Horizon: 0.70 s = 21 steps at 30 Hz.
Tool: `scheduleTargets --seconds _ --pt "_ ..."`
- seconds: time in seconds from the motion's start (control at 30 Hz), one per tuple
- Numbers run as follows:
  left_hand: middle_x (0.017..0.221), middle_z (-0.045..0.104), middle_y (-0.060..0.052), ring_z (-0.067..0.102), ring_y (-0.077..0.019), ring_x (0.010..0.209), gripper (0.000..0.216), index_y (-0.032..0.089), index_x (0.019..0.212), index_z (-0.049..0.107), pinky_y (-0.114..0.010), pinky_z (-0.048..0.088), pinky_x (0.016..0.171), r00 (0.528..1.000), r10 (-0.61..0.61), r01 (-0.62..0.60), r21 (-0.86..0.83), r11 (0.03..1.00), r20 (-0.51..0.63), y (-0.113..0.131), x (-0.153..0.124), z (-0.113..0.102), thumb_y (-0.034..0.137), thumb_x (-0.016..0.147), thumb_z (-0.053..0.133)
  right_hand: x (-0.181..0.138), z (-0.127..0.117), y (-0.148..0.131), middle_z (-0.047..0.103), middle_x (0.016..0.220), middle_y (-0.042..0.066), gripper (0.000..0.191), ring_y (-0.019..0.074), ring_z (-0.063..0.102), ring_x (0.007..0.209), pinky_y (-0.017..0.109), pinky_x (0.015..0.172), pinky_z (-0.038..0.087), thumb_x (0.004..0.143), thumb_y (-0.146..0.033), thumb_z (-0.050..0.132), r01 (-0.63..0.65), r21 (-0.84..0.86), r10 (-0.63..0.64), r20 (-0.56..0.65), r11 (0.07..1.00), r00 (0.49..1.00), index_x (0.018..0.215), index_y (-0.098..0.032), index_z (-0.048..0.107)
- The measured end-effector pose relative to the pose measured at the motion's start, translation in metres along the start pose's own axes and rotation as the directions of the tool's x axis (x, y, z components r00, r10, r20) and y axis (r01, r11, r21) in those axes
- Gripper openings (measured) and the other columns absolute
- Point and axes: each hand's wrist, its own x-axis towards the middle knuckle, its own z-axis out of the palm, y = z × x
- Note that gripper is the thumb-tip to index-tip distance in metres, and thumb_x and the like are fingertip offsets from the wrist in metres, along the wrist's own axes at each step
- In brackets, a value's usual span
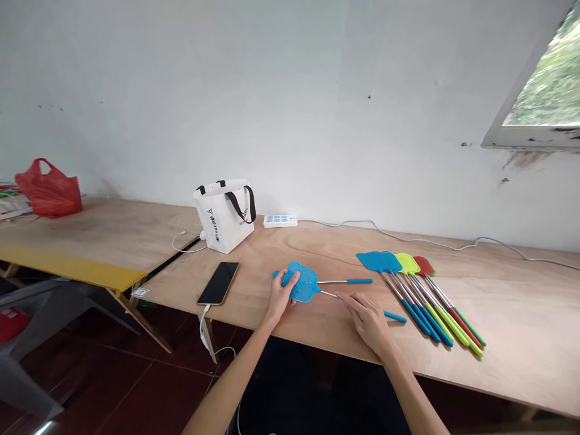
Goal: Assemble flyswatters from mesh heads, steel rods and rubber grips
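Note:
A blue fly swatter (304, 283) is held low over the table by both hands. My left hand (280, 297) pinches its mesh head, thumb on top. My right hand (365, 318) has its fingers closed on the thin metal shaft, and the blue grip sticks out to the right past the hand. Behind it lies a second blue fly swatter (359, 280), its head mostly hidden by the held one and my left hand. To the right, several fly swatters are fanned in a row: blue (370, 261), yellow-green (406, 263) and red (424, 265), with handles toward me.
A black phone (218, 284) with a white cable lies left of my hands. Behind it stands a white bag (222, 220) with black handles. A power strip (280, 221) sits by the wall, its cord running right. A red plastic bag (51, 191) rests on the left table.

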Motion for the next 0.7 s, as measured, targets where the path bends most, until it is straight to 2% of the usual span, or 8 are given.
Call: scheduleTargets --seconds 0.13,0.33,0.5,0.7 --pt "0.066 0.054 0.004 0.052 -0.0091 0.043 0.051 0.019 0.088 0.057 -0.020 0.039 0.035 1.000 0.017 -0.018 0.073 0.997 0.011 0.0043 -0.0051 0.0011 0.067 0.077 0.071 -0.0015 0.0015 0.0041 0.070 0.095 0.006 0.043 0.0205 0.068 0.087 0.031 0.076 0.051 0.105 -0.024 0.036 -0.038 -0.041 0.039 0.017 0.998 0.999 0.138 -0.032 0.062" --pt "0.069 0.057 0.001 0.053 -0.0104 0.048 0.048 0.019 0.090 0.058 -0.021 0.042 0.043 0.991 0.064 -0.088 0.207 0.974 0.117 0.0036 -0.0098 -0.0001 0.066 0.084 0.064 -0.0043 0.0028 0.0099 0.070 0.091 0.004 0.040 0.0201 0.068 0.083 0.031 0.075 0.051 0.105 -0.027 0.036 -0.098 -0.052 0.101 0.052 0.994 0.994 0.132 -0.031 0.066" --pt "0.071 0.058 0.001 0.053 -0.0108 0.048 0.045 0.020 0.091 0.057 -0.023 0.043 0.045 0.984 0.051 -0.090 0.228 0.970 0.170 0.0037 -0.0094 -0.0023 0.064 0.087 0.063 -0.0035 0.0003 0.0080 0.070 0.091 0.005 0.039 0.0198 0.069 0.082 0.029 0.071 0.049 0.106 -0.032 0.036 -0.115 -0.043 0.118 0.067 0.992 0.991 0.127 -0.029 0.069" --pt "0.075 0.062 0.001 0.056 -0.0125 0.050 0.045 0.020 0.100 0.058 -0.025 0.045 0.051 0.980 0.031 -0.086 0.275 0.958 0.197 0.0038 -0.0085 -0.0045 0.063 0.086 0.064 -0.0020 -0.0023 0.0048 0.068 0.084 0.004 0.041 0.0199 0.068 0.079 0.028 0.068 0.047 0.106 -0.033 0.034 -0.135 -0.023 0.137 0.066 0.991 0.988 0.122 -0.026 0.071"
